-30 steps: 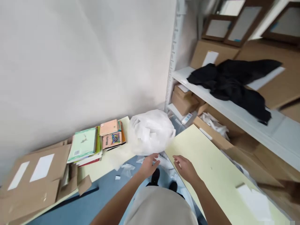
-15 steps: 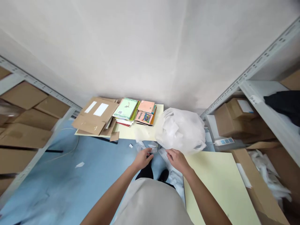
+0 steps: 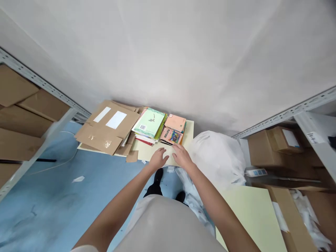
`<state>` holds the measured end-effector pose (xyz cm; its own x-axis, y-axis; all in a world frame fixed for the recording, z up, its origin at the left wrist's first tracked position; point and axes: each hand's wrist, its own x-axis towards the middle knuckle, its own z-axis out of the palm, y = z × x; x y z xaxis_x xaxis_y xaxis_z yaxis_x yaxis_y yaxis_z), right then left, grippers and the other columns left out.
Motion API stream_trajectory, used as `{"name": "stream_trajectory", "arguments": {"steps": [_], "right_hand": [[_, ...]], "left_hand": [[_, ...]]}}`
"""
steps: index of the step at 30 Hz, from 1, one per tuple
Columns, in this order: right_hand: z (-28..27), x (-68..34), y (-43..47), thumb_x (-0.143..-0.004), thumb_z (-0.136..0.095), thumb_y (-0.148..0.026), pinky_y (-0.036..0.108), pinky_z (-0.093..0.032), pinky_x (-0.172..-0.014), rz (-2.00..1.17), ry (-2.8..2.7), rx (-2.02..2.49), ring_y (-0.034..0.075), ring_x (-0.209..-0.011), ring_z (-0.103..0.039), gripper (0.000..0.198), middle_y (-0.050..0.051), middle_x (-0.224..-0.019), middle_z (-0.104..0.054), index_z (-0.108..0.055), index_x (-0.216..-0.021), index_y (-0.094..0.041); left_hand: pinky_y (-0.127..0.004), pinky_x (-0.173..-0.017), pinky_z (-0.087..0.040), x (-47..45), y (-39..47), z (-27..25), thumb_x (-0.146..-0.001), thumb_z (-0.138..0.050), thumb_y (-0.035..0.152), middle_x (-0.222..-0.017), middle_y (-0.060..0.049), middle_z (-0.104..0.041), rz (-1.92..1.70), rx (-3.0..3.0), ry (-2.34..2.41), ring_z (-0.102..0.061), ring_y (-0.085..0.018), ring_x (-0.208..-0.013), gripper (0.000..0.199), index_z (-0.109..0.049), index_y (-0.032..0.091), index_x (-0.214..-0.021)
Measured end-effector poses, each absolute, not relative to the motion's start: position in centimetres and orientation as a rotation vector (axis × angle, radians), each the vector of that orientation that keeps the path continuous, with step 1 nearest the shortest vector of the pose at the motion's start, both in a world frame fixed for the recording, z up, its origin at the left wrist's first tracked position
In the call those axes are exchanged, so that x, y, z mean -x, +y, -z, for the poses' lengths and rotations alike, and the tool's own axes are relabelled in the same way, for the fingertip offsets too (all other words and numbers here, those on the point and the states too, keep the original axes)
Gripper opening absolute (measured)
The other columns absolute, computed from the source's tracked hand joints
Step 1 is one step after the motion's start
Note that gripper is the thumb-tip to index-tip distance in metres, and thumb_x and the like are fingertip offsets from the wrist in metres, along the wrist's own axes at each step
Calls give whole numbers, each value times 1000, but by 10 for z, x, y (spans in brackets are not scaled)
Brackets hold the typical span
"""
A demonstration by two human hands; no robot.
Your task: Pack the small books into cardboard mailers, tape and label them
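Note:
My left hand (image 3: 158,159) hovers at the near edge of the pale yellow table (image 3: 143,148), fingers apart and holding nothing. Beside it, my right hand (image 3: 182,156) reaches toward a small stack of pink-covered books (image 3: 172,135); its fingers are stretched out with nothing in them, and I cannot tell if the tips touch the lowest books. To the left of that stack lies a taller pile topped by a green book (image 3: 150,121). A big, full white plastic bag (image 3: 217,155) stands right of my right forearm.
Flattened cardboard (image 3: 105,129) with white labels covers the table's left end. Shelves of cartons (image 3: 26,112) stand at left. On the right are more boxes (image 3: 265,147), a power strip (image 3: 256,172) and a second yellow tabletop (image 3: 249,210). Plastic scraps (image 3: 195,196) lie near my feet.
Both hands have let go of the clear plastic pieces and moved forward to the table edge near the books. The view has shifted slightly.

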<state>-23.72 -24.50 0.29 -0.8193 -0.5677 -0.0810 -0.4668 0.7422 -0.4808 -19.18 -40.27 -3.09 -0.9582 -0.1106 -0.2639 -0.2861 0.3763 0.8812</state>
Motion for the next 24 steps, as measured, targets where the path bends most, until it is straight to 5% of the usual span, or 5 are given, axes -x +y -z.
{"name": "stream_trajectory", "arguments": {"steps": [3,9,15,24], "right_hand": [[26,269,-267,-79,-51,-8,38,-28,-111,406,2720,704,27,-136,-31,56,22,-143,-37,-43,-133,-2],[64,309,-284,-72,-64,-10,47,-25,-110,167,2713,623,34,-137,-27,76,21,-148,-30,-33,-140,-6],[77,300,-290,-84,-42,-6,45,-29,-106,94,2763,509,34,-134,-30,57,25,-145,-34,-34,-140,-3],[62,262,-322,-89,-32,-10,49,-35,-96,-18,2744,486,35,-114,-50,47,30,-125,-52,-39,-134,2]], "left_hand": [[-45,-108,-30,222,-410,49,-60,-72,38,-127,-16,-57,-1896,610,2024,-45,-32,-126,43,-64,18,-97],[-40,-93,-44,251,-411,71,-85,-43,46,-138,-15,-48,-2009,809,1553,-55,-24,-118,48,-46,20,-125],[-37,-91,-45,259,-418,78,-87,-31,41,-139,-10,-47,-2093,943,1303,-55,-20,-118,38,-48,25,-117],[-29,-75,-49,248,-421,74,-67,-68,32,-105,-5,-66,-2224,866,1209,-64,-16,-88,37,-52,24,-99]]}}
